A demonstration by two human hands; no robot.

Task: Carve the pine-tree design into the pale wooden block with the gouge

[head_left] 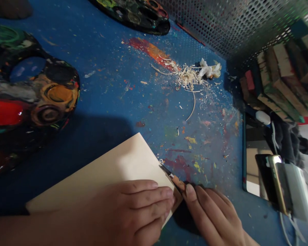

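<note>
A cream sheet of card lies on the blue paint-stained table, one corner pointing away from me. My left hand rests flat on its near right part, fingers stretched out and pressing it down. My right hand is closed round a small blade with a brown handle, held like a pen. The blade's tip touches the card's right edge, just beyond my left fingertips.
Two dark paint palettes, one at the left and one at the back. Wood shavings and a crumpled white scrap lie mid-table. A perforated metal wall, stacked wooden blocks and a phone with cables stand at the right.
</note>
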